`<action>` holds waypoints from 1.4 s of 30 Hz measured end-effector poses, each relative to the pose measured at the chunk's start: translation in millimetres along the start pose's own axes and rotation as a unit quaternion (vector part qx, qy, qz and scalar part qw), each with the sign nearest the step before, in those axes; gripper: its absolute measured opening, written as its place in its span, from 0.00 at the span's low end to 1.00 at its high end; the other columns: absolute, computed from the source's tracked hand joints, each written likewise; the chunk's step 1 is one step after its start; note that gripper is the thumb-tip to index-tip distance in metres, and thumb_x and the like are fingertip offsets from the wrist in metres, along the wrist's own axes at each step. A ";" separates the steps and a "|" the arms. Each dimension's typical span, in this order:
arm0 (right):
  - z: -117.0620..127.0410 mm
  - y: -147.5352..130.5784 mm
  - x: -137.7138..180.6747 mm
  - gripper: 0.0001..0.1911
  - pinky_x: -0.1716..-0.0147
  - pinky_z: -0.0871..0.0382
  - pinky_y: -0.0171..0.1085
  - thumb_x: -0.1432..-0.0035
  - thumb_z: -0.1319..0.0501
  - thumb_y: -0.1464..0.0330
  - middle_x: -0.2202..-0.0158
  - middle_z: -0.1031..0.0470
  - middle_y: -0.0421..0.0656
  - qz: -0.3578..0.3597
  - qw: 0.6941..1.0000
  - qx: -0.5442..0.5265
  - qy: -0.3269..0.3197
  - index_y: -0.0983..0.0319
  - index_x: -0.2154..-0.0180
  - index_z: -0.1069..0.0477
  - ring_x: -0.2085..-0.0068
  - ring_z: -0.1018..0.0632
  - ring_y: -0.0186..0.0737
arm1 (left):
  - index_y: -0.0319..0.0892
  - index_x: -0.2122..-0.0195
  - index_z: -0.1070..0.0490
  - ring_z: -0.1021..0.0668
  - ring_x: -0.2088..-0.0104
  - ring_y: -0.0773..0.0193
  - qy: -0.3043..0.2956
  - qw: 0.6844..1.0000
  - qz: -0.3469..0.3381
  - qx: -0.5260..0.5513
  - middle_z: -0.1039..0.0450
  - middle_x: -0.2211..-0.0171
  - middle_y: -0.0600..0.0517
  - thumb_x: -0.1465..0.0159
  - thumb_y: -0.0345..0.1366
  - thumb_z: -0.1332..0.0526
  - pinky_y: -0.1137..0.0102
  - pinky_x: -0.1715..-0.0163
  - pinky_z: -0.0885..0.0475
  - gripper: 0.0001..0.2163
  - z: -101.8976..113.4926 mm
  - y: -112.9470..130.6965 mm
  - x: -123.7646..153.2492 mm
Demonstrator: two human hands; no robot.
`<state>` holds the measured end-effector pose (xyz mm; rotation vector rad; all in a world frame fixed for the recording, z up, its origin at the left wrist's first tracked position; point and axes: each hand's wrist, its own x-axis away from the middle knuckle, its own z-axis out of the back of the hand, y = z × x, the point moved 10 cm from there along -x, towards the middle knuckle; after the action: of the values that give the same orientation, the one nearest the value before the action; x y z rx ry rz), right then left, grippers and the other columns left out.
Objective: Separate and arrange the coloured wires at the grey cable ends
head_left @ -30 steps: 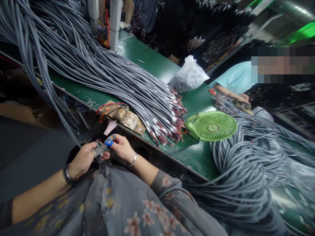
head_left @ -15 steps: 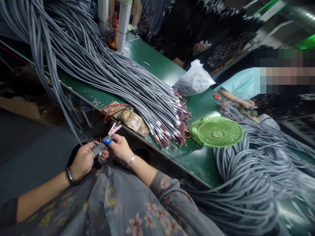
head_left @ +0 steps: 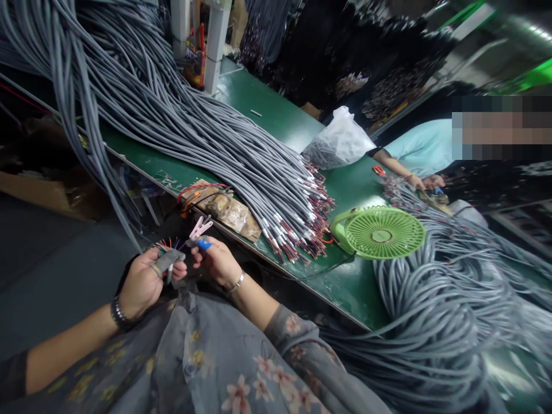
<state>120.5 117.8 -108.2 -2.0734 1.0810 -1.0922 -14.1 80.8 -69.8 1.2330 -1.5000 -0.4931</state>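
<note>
My left hand is closed around the end of a grey cable, its thumb wrapped in grey. Several thin coloured wires fan out above those fingers. To the right, my right hand is closed in a pinch, a blue wrap on one digit. A dark wire end seems to reach toward its fingertips, but what they hold is too small to make out. Just beyond the right fingertips stands a pink clothespin near the table edge; whether anything is clamped in it cannot be seen.
A long bundle of grey cables with stripped ends lies across the green table. Nearby are a taped cardboard piece, a green fan, a plastic bag and coiled cables. A co-worker's hands are at the far right.
My right hand has moved right, away from my left hand, leaving a gap between them. The coloured wires are now more visible. The co-worker's hands have shifted slightly.
</note>
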 end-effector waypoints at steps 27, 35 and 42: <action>-13.2 -23.0 -19.6 0.28 0.73 0.29 0.32 0.37 0.35 0.43 0.75 0.27 0.39 -0.002 0.998 -0.063 0.027 0.61 0.69 0.26 0.74 0.30 0.33 | 0.41 0.81 0.22 0.33 0.87 0.70 -0.131 0.989 0.063 -0.039 0.29 0.87 0.54 0.61 0.39 0.21 0.74 0.85 0.38 0.12 -36.0 -0.8 -6.1; -6.9 -28.9 -15.4 0.22 0.73 0.29 0.30 0.41 0.28 0.49 0.74 0.28 0.37 0.015 0.998 -0.049 0.026 0.61 0.68 0.26 0.73 0.28 0.31 | 0.40 0.80 0.21 0.31 0.86 0.69 -0.115 0.992 0.048 -0.033 0.28 0.87 0.52 0.60 0.39 0.20 0.73 0.84 0.36 0.13 -29.6 2.4 4.3; -5.6 -26.7 -12.8 0.24 0.74 0.30 0.30 0.47 0.26 0.48 0.73 0.27 0.37 0.015 0.998 -0.049 0.026 0.62 0.67 0.26 0.72 0.28 0.30 | 0.41 0.81 0.23 0.32 0.86 0.70 -0.065 0.996 0.062 -0.001 0.29 0.88 0.54 0.66 0.37 0.20 0.75 0.86 0.37 0.15 -27.7 5.0 0.2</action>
<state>121.9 142.1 -90.4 -2.1080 1.2100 -1.1033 8.5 90.7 -56.4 1.1157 -1.6737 -0.5000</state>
